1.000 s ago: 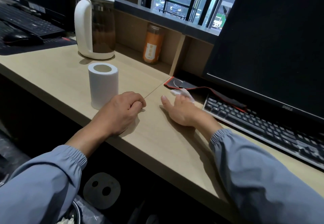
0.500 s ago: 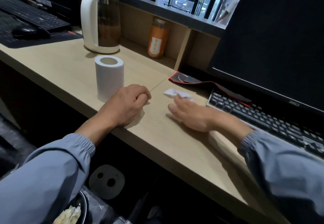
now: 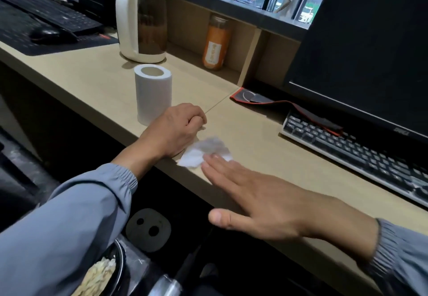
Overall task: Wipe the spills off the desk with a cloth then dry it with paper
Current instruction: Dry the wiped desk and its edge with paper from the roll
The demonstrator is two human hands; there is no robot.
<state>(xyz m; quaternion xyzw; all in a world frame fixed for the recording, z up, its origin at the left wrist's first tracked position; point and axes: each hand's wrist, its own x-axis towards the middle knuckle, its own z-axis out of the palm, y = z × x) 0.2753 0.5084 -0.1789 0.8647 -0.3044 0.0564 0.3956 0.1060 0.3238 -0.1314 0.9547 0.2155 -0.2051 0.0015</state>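
A crumpled white piece of paper [image 3: 203, 151] lies at the front edge of the light wooden desk [image 3: 254, 138]. My right hand [image 3: 261, 198] lies flat with straight fingers, its fingertips pressing on the paper's right side. My left hand [image 3: 176, 129] rests on the desk just left of the paper, fingers curled into a loose fist with nothing seen in it. A white paper roll [image 3: 153, 93] stands upright behind my left hand. No cloth shows in view.
A white kettle [image 3: 141, 20] and an orange bottle [image 3: 216, 43] stand at the back. A black keyboard [image 3: 354, 152] and monitor [image 3: 370, 48] fill the right side, with a red-edged mat [image 3: 259, 98]. Another keyboard and mouse [image 3: 48, 34] lie far left. A bin [image 3: 97, 275] sits below the desk.
My right hand has dragged the paper from near the mat toward the desk's front edge, close to my left hand. My left hand has stayed in place.
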